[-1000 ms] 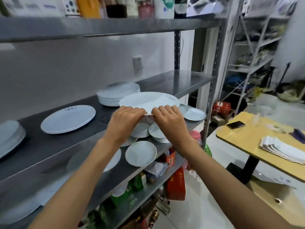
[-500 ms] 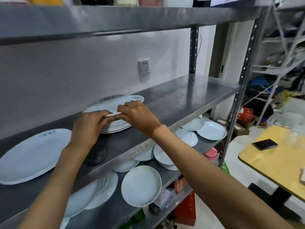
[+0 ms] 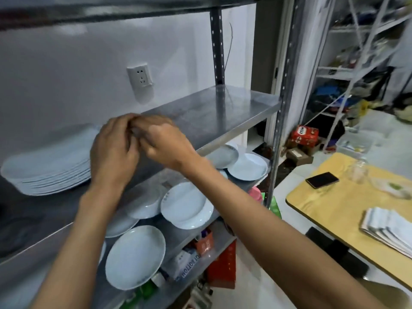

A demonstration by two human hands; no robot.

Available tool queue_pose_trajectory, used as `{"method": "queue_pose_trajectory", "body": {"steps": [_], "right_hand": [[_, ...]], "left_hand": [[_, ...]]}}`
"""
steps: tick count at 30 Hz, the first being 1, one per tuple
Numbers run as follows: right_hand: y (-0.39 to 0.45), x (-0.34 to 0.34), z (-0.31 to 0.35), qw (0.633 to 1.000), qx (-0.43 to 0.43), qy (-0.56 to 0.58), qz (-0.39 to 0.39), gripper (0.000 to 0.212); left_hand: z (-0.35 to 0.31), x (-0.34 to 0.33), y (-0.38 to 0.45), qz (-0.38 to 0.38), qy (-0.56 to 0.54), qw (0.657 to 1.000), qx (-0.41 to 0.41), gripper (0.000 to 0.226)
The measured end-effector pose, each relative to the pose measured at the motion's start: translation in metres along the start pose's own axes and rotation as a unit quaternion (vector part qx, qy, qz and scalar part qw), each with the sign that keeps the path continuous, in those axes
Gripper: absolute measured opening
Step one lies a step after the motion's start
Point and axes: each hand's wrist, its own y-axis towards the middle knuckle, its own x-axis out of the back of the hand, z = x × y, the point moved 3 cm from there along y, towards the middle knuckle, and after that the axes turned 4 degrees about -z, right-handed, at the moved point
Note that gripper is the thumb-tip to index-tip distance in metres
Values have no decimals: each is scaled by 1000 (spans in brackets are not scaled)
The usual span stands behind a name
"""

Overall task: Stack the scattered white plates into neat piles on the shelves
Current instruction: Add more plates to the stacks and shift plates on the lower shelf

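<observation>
A pile of large white plates (image 3: 49, 161) lies on the middle shelf (image 3: 214, 114) at the left. My left hand (image 3: 113, 152) and my right hand (image 3: 166, 144) are close together at the pile's right end, fingertips meeting, fingers curled. Both are motion-blurred, and a pale smear shows between the fingers, so whether they pinch a plate rim is unclear. On the lower shelf (image 3: 182, 238) lie several smaller white plates: one at the front (image 3: 134, 256), a pair stacked in the middle (image 3: 186, 205), others at the right (image 3: 247, 167).
Steel posts (image 3: 279, 121) stand at the shelf's right end. The bottom shelf holds boxes and packets (image 3: 220, 266). A yellow table (image 3: 347, 208) at the right carries a phone (image 3: 322, 179), a glass jar (image 3: 357, 172) and folded papers (image 3: 390, 233). A wall socket (image 3: 140, 75) is behind.
The large plate carried in both hands a second ago now lies on the pile. My hands have shifted toward the pile's right end and drawn together. The camera has moved closer.
</observation>
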Motion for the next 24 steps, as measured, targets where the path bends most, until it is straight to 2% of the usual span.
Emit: {"method": "queue_pose_trajectory", "body": {"steps": [4, 7, 10, 15, 18, 21, 24], "right_hand": [[-62, 90, -64, 994, -53, -71, -68, 33], [-131, 136, -111, 982, -135, -106, -79, 32], [-193, 157, -154, 970, -204, -135, -17, 36], [-259, 159, -225, 934, -307, -152, 104, 42], [-280, 151, -269, 921, -336, -151, 123, 44], [-294, 135, -321, 894, -361, -167, 207, 51], [-306, 117, -362, 861, -381, -172, 288, 58]], "left_hand": [[-95, -71, -8, 8, -87, 995, -52, 37], [-151, -142, -37, 65, -146, 985, -64, 37], [-177, -210, -72, 143, -152, 975, -70, 38], [-194, -297, -103, 235, -74, 965, -86, 38], [-189, -352, -104, 280, -53, 954, -93, 44], [-172, -415, -107, 342, -1, 936, -79, 49], [-147, -457, -109, 333, 41, 939, -75, 50]]}}
